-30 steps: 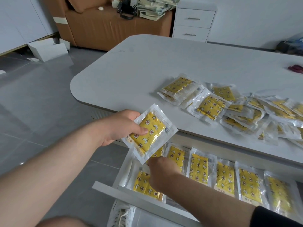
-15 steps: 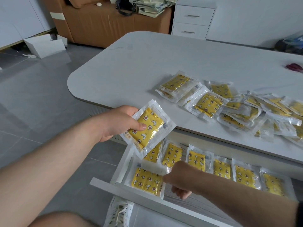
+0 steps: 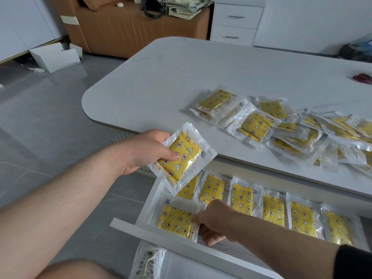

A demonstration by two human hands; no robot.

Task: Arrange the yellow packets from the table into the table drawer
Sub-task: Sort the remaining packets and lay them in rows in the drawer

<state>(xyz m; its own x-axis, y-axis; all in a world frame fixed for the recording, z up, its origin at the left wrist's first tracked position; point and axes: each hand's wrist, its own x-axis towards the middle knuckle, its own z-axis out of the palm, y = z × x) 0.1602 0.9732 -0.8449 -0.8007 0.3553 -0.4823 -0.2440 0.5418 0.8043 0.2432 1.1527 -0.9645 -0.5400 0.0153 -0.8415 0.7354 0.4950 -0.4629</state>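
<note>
Left hand (image 3: pixel 145 152) grasps 1 yellow packet (image 3: pixel 181 158), thumb on top, fingers underneath, tilted in the air over the drawer's left end. Right hand (image 3: pixel 215 220) is inside the open drawer (image 3: pixel 153 232), pinching the right edge of the front packet (image 3: pixel 175 218), which lies flat at front left. Behind it, a row of 6 packets (image 3: pixel 273 212) runs left to right. A loose pile of packets (image 3: pixel 302 127) sits on the table (image 3: pixel 181 67), near its front edge. White shoe (image 3: pixel 147 260) on the floor below the drawer.

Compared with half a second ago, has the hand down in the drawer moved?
Yes. The right hand slid left along the drawer, to pinch the front packet's right edge.
</note>
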